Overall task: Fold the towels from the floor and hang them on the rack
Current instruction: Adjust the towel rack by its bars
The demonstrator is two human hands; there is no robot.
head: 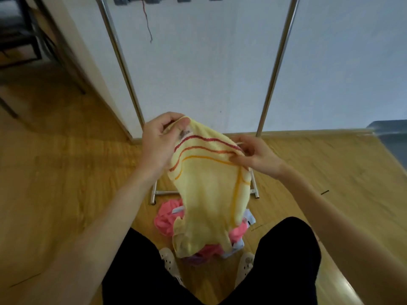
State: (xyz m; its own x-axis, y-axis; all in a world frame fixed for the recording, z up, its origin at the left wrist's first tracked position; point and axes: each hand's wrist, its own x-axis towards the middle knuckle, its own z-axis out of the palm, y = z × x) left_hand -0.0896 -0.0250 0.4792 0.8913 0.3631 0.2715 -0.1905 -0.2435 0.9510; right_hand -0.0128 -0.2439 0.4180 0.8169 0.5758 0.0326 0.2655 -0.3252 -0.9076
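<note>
Two hands hold the yellow towel (pixel 207 183); left hand (pixel 157 142) and right hand (pixel 255 156) fingers pinching its top edge.

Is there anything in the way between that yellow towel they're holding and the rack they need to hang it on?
Nothing visible. Both hands, left and right, hold the yellow towel up directly before the rack, with only open space between. The top bar is out of view.

Single head-worn wide-angle view, looking forward and steeply down from standing height. Close on both forearms and legs; wooden floor (pixel 66 172) fills the lower frame. Faces the white wall (pixel 198 73) and rack uprights (pixel 278 62), edges bowed.
</note>
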